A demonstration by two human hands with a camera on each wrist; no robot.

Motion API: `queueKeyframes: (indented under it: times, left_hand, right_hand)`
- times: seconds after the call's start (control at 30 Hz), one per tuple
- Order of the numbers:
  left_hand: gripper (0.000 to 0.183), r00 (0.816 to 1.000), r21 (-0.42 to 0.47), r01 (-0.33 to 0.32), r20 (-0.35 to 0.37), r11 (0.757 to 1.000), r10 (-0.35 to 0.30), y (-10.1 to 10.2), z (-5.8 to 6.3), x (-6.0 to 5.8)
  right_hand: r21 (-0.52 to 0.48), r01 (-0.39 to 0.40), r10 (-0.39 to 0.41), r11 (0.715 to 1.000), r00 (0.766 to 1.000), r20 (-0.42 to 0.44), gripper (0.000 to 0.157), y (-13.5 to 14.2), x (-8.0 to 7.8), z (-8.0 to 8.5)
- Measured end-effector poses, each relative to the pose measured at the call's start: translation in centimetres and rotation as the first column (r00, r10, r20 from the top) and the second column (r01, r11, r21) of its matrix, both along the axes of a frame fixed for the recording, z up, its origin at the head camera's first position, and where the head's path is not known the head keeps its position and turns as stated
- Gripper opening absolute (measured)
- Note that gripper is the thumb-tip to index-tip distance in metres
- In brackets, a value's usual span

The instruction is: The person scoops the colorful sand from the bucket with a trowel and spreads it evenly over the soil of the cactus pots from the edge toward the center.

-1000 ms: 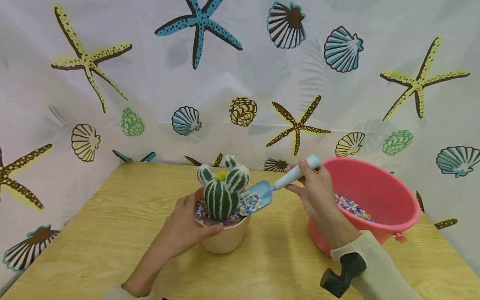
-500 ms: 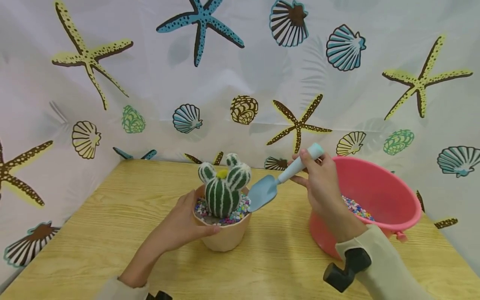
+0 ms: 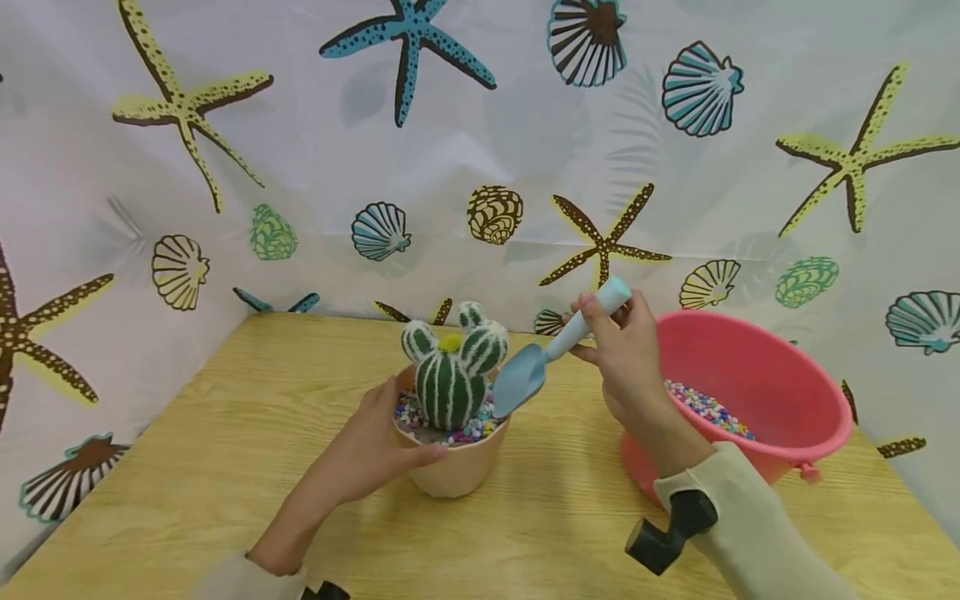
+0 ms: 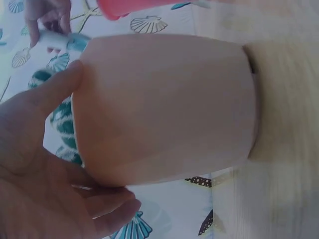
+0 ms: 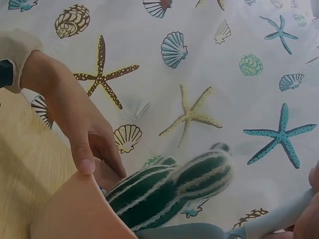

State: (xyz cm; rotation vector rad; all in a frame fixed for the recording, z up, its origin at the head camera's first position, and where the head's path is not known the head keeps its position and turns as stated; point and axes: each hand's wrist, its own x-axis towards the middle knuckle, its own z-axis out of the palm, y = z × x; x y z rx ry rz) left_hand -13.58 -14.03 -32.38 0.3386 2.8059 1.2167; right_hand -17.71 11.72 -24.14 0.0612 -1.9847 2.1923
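In the head view a peach-coloured flowerpot stands on the table, holding a knitted-looking green and white cactus with a yellow flower. Small multicoloured pebbles surround its base. My left hand grips the pot's left side, thumb over the front rim. My right hand holds a light blue trowel by its handle, blade tipped down at the pot's right rim. No pebbles show on the blade. In the left wrist view, thumb and fingers span the pot. The right wrist view shows the cactus close up.
A pink bucket stands tilted at the right, with more coloured pebbles inside. The wooden table ends at a white cloth backdrop printed with starfish and shells.
The pebbles that lay on the trowel one second ago have gone into the pot beside the cactus. The blade has tipped down more steeply. My left hand keeps its hold on the pot.
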Motion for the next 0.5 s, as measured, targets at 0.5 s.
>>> queueKeyframes:
  times: [0.5]
  left_hand:
    - [0.107,0.998,-0.062,-0.061,-0.033,0.996,0.059,0.7,-0.1,1.1]
  right_hand:
    - [-0.038,0.016,-0.016,0.999,1.000,-0.003,0.021,0.4,0.0,-0.3]
